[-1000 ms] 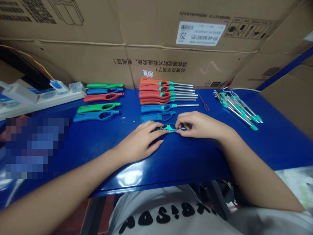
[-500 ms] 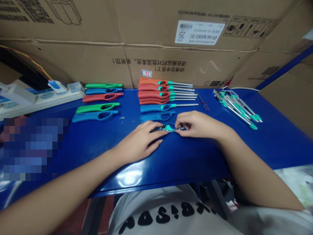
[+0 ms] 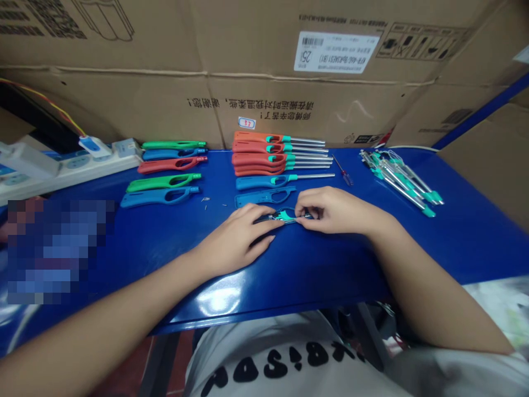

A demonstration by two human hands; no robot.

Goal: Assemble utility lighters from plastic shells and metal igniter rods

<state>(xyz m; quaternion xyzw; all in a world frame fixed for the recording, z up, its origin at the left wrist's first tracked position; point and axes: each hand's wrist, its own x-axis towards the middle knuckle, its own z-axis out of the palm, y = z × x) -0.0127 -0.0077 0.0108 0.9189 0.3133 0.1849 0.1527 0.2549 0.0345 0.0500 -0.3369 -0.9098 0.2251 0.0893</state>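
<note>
A partly assembled stick lighter [image 3: 285,216], with a teal trigger and metal parts showing, lies on the blue table between my hands. My left hand [image 3: 235,237] grips its handle end, fingers over the body and thumb on the near side. At the other end, my right hand [image 3: 330,209] pinches the lighter near the trigger, its fingertips closed; the exact part under them is hidden. Just beyond lies an empty blue lighter shell half [image 3: 266,196]. A whole blue lighter [image 3: 264,181] and a stack of red and orange lighters [image 3: 258,160] with metal tubes lie behind it.
Coloured handle shells [image 3: 165,181] lie at the left, near small metal pins [image 3: 205,199]. A screwdriver [image 3: 345,172] and several metal tubes with teal triggers [image 3: 399,179] lie at the right. A power strip [image 3: 74,165] stands far left; a cardboard wall [image 3: 165,105] closes the back.
Nearly nothing differs. The view has shifted slightly; both hands keep the same hold on the lighter.
</note>
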